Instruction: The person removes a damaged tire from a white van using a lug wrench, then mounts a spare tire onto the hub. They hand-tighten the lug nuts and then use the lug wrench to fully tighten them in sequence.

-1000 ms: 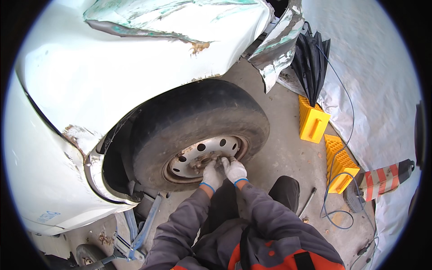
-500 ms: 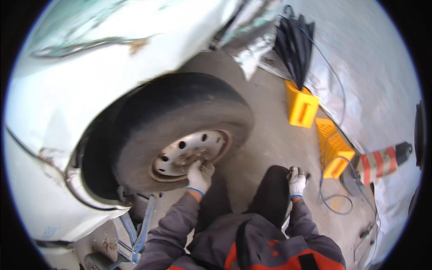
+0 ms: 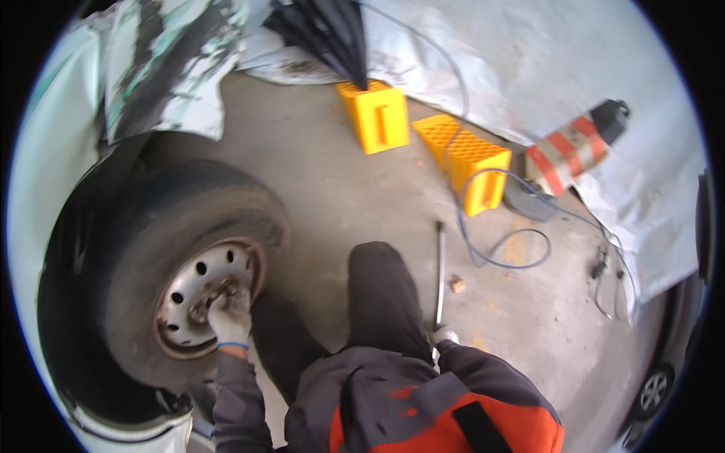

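Presently, hands apart: left hand [image 3: 230, 318] at centre of wheel [image 3: 189, 284], right hand [image 3: 445, 334] at near end of metal bar [image 3: 441, 275], right of wheel; grips: cannot tell.

Open floor [image 3: 313, 166] between tire [image 3: 155, 245] and yellow chocks [image 3: 387, 124], knee [image 3: 377, 275] obstructing

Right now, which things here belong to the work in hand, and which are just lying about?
Seemingly in use:
wheel, at the left hand
bar, at the right hand

Seemingly just about:
two yellow blocks
umbrella
cable
striped cone
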Available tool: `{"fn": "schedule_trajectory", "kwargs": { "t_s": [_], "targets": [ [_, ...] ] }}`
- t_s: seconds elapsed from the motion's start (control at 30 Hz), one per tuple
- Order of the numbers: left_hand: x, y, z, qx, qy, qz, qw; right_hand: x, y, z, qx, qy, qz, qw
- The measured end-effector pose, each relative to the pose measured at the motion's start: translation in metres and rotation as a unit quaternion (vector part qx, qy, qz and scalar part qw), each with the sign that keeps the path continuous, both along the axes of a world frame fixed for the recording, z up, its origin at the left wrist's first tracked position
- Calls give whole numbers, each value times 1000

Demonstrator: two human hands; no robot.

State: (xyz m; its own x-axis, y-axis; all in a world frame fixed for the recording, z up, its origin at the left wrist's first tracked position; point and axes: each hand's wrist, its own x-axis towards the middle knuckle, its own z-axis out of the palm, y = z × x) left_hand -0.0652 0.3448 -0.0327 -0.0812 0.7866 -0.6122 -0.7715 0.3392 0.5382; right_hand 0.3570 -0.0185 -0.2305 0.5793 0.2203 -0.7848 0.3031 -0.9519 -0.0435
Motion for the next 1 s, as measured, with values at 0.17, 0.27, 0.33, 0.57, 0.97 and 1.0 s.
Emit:
{"fn": "schedule_trajectory", "kwargs": {
  "t_s": [0.17, 0.27, 0.33, 0.57, 0.97, 1.0],
  "targets": [
    [24, -4, 21, 75, 68, 60, 993, -5, -13, -32, 42, -46, -4, 998],
    [19, -11, -1, -10, 57, 54, 997, -7, -21, -49, 74, -106, -68, 989],
    [15, -6, -28, -14, 57, 24, 998, -12, -29, -62, 141, -105, -140, 974],
    [28, -6, -17, 34, 73, 139, 987, 22, -44, -15, 202, -118, -152, 960],
    [34, 1, -68, 31, -7, 128, 991, 37, -21, 78, 345, -34, -131, 929],
    [36, -8, -58, 32, 17, 130, 991, 44, -24, 86, 309, -83, -23, 947]
  ]
}}
